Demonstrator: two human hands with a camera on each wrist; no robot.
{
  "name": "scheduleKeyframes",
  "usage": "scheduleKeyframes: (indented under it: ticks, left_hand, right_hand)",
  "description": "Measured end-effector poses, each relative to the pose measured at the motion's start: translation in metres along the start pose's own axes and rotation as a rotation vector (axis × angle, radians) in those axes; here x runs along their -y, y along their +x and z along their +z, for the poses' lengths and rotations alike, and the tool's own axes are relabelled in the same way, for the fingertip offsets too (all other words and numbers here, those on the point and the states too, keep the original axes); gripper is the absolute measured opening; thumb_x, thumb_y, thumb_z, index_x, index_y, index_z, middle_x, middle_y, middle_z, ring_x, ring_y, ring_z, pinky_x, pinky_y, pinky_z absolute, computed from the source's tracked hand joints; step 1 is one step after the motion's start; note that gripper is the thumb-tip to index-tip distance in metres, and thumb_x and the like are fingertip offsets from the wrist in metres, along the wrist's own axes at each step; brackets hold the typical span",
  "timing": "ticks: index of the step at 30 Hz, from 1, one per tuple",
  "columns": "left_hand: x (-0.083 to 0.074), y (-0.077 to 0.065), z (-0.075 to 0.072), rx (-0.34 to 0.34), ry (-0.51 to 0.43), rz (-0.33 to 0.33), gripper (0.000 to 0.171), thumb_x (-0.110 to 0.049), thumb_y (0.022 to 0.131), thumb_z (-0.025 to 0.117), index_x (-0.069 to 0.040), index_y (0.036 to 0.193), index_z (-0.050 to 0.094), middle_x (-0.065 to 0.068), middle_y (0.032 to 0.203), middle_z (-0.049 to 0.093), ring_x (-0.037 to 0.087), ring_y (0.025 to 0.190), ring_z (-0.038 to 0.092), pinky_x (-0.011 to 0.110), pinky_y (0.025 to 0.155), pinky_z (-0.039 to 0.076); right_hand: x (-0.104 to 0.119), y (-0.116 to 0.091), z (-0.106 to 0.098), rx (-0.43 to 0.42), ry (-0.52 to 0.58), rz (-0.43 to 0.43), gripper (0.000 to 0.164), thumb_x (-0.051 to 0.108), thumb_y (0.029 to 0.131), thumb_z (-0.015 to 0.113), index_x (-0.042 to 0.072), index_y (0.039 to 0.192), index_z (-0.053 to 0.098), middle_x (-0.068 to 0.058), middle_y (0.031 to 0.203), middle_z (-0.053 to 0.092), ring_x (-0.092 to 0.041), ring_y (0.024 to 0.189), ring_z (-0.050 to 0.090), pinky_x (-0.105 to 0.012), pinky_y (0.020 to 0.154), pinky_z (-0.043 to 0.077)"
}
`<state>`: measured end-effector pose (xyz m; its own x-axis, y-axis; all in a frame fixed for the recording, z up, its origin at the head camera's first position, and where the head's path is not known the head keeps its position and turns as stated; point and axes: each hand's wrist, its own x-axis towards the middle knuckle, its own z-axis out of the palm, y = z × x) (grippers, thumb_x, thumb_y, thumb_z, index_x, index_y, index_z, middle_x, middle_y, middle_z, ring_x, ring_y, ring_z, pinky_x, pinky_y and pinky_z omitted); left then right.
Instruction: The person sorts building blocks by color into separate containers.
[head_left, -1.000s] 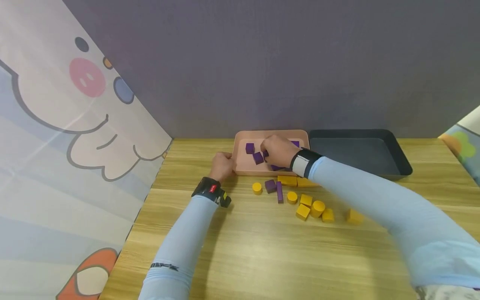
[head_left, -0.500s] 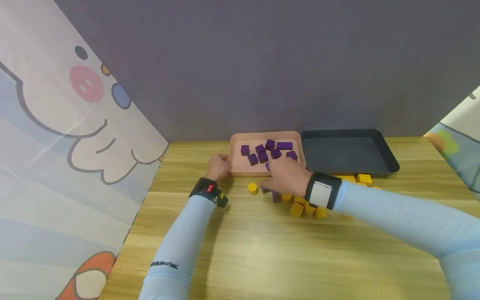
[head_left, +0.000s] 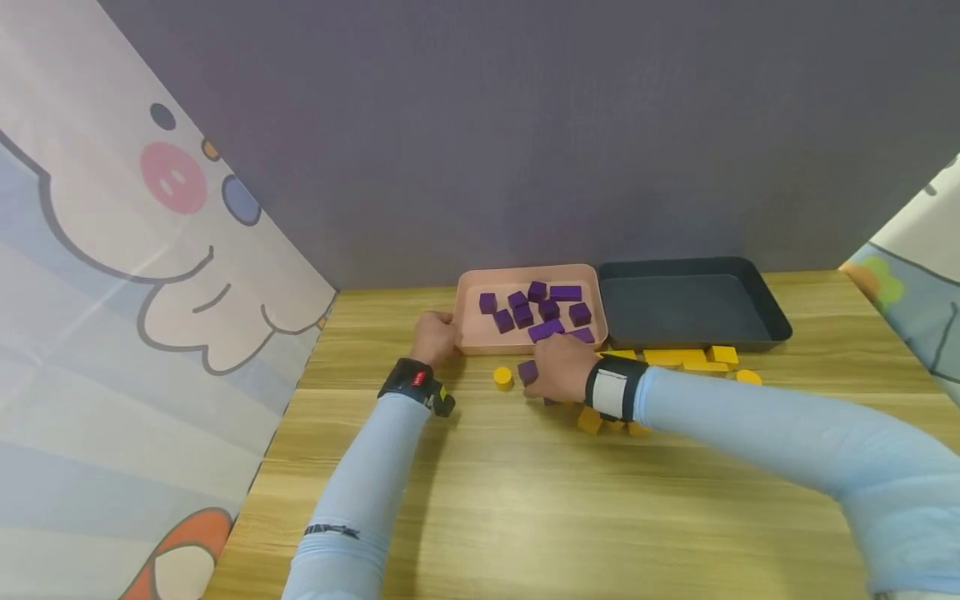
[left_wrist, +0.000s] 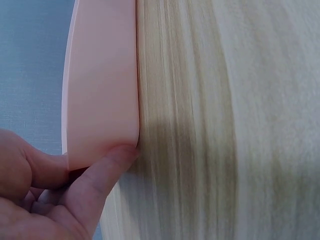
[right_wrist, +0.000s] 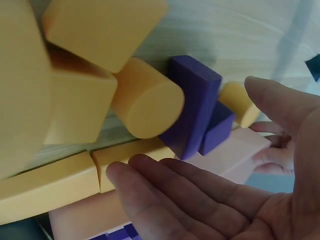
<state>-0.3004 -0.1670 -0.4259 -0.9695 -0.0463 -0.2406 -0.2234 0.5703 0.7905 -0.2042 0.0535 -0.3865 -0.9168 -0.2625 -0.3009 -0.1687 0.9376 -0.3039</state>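
At the left end of a pink tray (head_left: 471, 335), my left hand (head_left: 435, 337) grips the side; in the left wrist view its fingers pinch the corner of the tray wall (left_wrist: 102, 85). Several purple blocks (head_left: 503, 321) lie inside that tray. My right hand (head_left: 562, 368) is over the table just in front of the tray. Its fingers are extended and the thumb stands apart in the right wrist view, beside a purple bar (right_wrist: 192, 105) and a purple cube (right_wrist: 218, 128) that lean together. Neither block is held. From the head, this hand partly covers the bar.
A dark grey tray (head_left: 675, 304) stands right of the pink one, against the grey back panel (head_left: 480, 150). Yellow bars (head_left: 673, 357), yellow cubes (head_left: 590, 420) and a yellow cylinder (head_left: 503, 378) lie on the wooden table (head_left: 480, 492) in front.
My right hand has come out of the pink tray, down toward the table in front of it, leaving purple blocks visible inside. My left hand stays at the tray's end.
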Motion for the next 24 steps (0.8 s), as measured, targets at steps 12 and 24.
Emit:
scheduleKeyframes:
  ticks: [12,24]
  left_hand:
    - [-0.001,0.007,0.002,0.001,-0.017,-0.027,0.037,-0.013,0.104,0.058,-0.004,0.139,0.066,0.018,0.129,0.072,0.026,0.094,0.072,0.035,0.075,0.066]
    - [0.004,0.008,0.002,-0.007,-0.036,-0.009,0.035,-0.014,0.105,0.057,-0.002,0.137,0.068,0.018,0.125,0.074,0.025,0.089,0.073,0.034,0.073,0.066]
  right_hand:
    - [-0.003,0.015,0.004,0.004,-0.026,-0.01,0.025,0.018,0.088,0.081,0.004,0.105,0.068,-0.006,0.083,0.067,-0.02,0.069,0.064,-0.025,0.058,0.054]
    - [-0.004,0.019,0.007,-0.003,-0.026,-0.037,0.02,0.006,0.091,0.075,0.002,0.109,0.067,-0.007,0.083,0.065,-0.021,0.072,0.063,-0.026,0.058,0.051]
